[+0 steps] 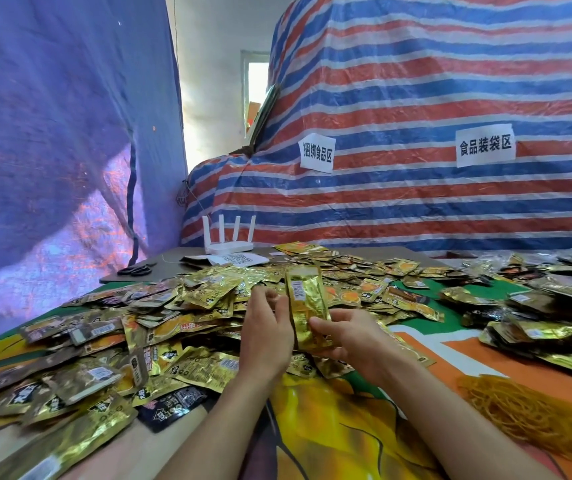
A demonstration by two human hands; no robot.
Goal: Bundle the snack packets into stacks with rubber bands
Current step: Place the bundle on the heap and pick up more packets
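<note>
A stack of packets [307, 306] is being held up between the two hands, clear of the heap of loose packets [173, 306] that is lying beyond and to the left of the fingers. The near, lower end of the stack is being pinched by the right hand [350, 337], whose thumb and fingers [322, 323] are being curled closely round it. The left hand [267, 327] is being laid against the stack's left side with its fingers [272, 296] bent; it cannot be told whether they are gripping or only steadying.

The stack is probably being raised and squeezed in this way so that the packet edges are being squared together and its middle is being left bare for a band. The rubber bands [526, 414] are lying in a pile well to the right of the right fingers and nearer the person, and none is being touched.

The stack's long axis is being kept running away from the person. From the right fingers' pinch it is rising toward its far end, which is pointing up and away toward the striped tarpaulin [416, 202] and leaning slightly left. A broad gold face with a small label is being turned up and to the left, toward the left fingers.
</note>
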